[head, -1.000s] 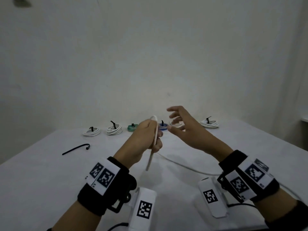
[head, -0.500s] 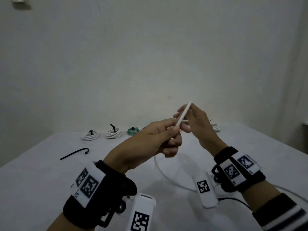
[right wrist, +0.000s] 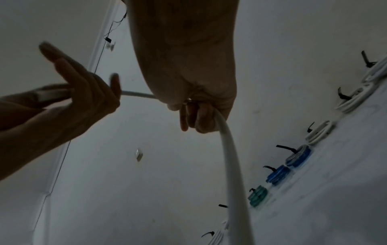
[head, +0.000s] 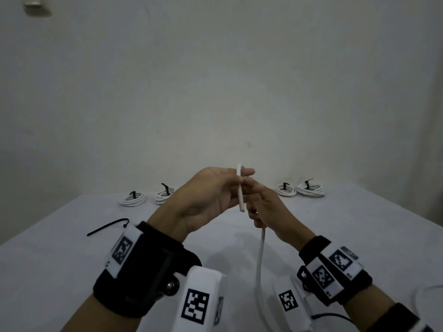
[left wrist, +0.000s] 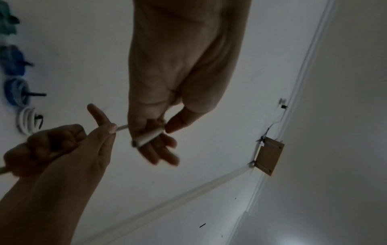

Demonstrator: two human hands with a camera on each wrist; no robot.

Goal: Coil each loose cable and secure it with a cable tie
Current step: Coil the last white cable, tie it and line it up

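Both hands hold a loose white cable (head: 260, 255) above the table. My left hand (head: 225, 188) pinches the plug end (head: 240, 195) between thumb and fingers; the plug end (left wrist: 146, 137) lies across those fingers. Just right of it, my right hand (head: 261, 207) is curled round the cable (right wrist: 228, 152), which hangs down from that fist toward the table. A loose black cable tie (head: 107, 226) lies on the table to the left, behind my left wrist.
Several coiled, tied cables line the table's back edge: white coils (head: 133, 199) (head: 310, 190) and blue and green ones (right wrist: 278, 174). The table (head: 60, 259) has a white cloth. A wall stands close behind it.
One second ago my right hand was open beside the cable; it has since taken the cable and now grips it below the plug. My left hand has turned the plug end upright.
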